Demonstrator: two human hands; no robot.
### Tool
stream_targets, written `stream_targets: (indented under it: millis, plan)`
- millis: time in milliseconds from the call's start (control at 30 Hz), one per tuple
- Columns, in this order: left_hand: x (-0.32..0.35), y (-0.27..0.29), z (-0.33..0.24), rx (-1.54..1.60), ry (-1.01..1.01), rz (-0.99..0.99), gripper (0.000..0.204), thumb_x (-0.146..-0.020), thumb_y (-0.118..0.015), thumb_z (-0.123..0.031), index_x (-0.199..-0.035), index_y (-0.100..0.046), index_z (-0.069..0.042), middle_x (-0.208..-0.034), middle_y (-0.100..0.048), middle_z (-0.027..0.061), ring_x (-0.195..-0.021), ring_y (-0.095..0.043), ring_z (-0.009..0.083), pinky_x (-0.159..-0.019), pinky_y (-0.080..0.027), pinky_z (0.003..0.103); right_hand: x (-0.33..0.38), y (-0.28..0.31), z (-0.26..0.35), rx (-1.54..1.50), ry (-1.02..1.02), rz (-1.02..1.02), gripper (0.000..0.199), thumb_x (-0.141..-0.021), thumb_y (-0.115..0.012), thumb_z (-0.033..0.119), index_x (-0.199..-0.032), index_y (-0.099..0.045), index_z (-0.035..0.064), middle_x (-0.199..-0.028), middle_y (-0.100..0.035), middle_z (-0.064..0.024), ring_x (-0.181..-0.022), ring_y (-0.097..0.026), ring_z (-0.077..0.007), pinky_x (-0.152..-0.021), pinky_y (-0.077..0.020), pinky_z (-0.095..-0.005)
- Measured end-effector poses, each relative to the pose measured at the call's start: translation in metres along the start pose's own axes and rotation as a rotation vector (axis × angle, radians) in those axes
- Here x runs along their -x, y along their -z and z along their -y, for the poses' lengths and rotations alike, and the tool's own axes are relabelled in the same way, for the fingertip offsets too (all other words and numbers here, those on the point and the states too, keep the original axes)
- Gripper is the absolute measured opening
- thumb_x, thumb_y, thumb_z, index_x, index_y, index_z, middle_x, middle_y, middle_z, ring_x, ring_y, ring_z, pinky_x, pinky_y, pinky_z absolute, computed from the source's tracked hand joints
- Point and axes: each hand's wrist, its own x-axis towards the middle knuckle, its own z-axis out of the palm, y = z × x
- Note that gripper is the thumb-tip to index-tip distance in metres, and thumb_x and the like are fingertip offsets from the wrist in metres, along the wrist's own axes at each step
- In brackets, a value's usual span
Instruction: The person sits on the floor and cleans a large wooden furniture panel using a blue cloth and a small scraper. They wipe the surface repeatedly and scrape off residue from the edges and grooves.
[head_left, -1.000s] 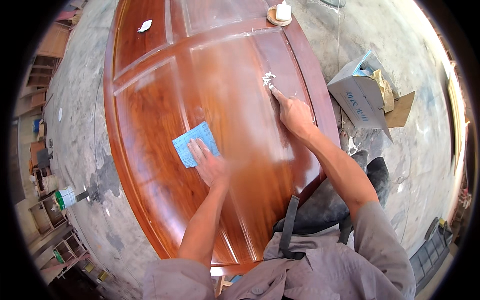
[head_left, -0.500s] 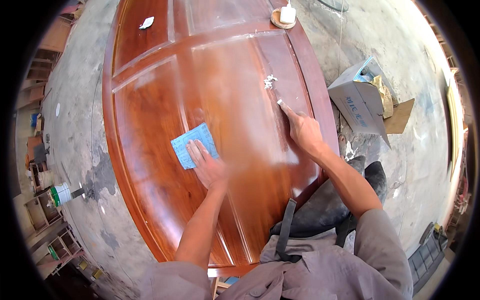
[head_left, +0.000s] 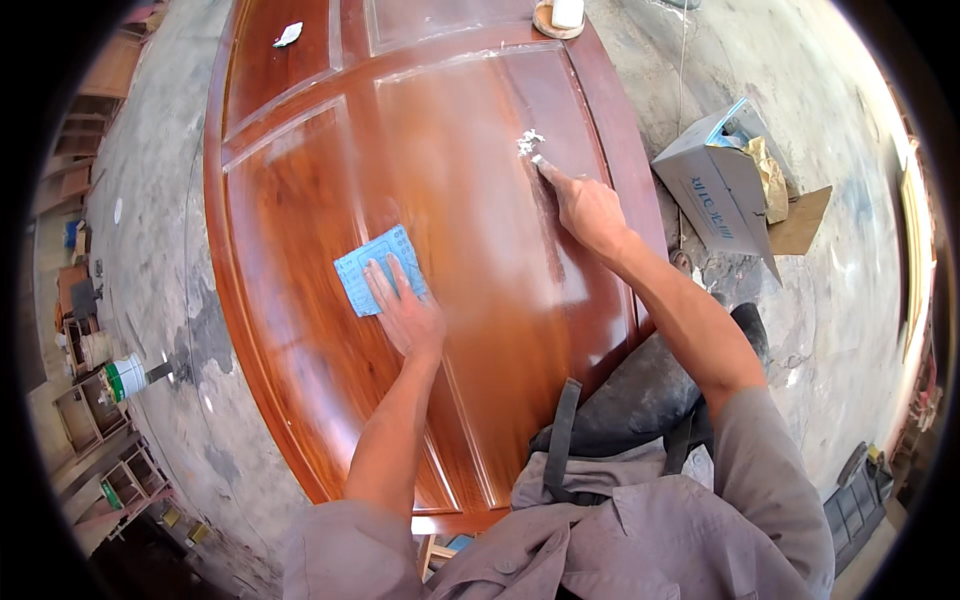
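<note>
My left hand (head_left: pixel 405 305) lies flat, fingers spread, on a blue printed sheet (head_left: pixel 378 268) that looks like sandpaper backing. The sheet rests on a glossy reddish-brown wooden panel door (head_left: pixel 290 340). Farther up on the right, my right hand (head_left: pixel 592 212) points with its index finger stretched out and the other fingers curled under. White residue covers that fingertip, which is beside a small clump of white paste or flakes (head_left: pixel 530 142) on the door. A dull, darker streak (head_left: pixel 548 235) runs down the panel near this hand; nothing shows held in it.
A white bottle (head_left: pixel 568 12) stands in a round wooden dish (head_left: pixel 556 30) at the far edge. A white scrap (head_left: pixel 288 35) lies far left. Beside the door on the right, an open cardboard box (head_left: pixel 712 195) holds crumpled paper. A green-and-white bucket (head_left: pixel 124 378) stands left on the concrete floor (head_left: pixel 160 260).
My right hand has moved farther up the door, bringing its fingertip next to the white clump. The left hand and the blue sheet stay nearly in place, with the fingers now more spread.
</note>
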Motion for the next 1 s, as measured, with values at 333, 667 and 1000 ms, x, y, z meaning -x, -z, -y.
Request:
stream_targets:
  millis: [333, 667, 1000]
  plan:
    - [-0.005, 0.008, 0.014, -0.282, -0.261, -0.189, 0.064, -0.096, -0.066, -0.012, -0.158, -0.05, -0.01, -0.172, -0.036, 0.0143, -0.161, -0.027, 0.0369, -0.119, -0.04, 0.053, 0.228, 0.111, -0.097, 0.009, -0.047, -0.186, 0.059, -0.096, -0.062, 0.002, -0.15, -0.062, 0.0264, -0.086, -0.065, -0.0155, -0.073, -0.068, -0.0413, -0.065, -0.0551, -0.0522]
    - [0.076, 0.023, -0.104, 0.151, -0.361, 0.166, 0.065, -0.093, -0.065, -0.005, -0.156, -0.053, -0.012, -0.162, -0.045, 0.0241, -0.151, -0.038, 0.0474, -0.12, -0.041, 0.053, 0.308, 0.108, -0.192, 0.038, -0.154, -0.312, 0.066, -0.099, -0.062, 0.001, -0.158, -0.053, 0.0278, -0.088, -0.064, -0.0136, -0.073, -0.066, -0.0376, -0.065, -0.0538, -0.0469]
    - [0.037, 0.022, -0.143, 0.004, -0.408, 0.158, 0.059, -0.095, -0.068, -0.012, -0.153, -0.058, -0.017, -0.157, -0.049, 0.0214, -0.147, -0.041, 0.0458, -0.118, -0.039, 0.056, 0.282, 0.106, -0.205, -0.067, -0.233, -0.342, 0.062, -0.1, -0.06, 0.0, -0.155, -0.057, 0.0274, -0.103, -0.072, -0.0147, -0.087, -0.071, -0.0384, -0.076, -0.0557, -0.0461]
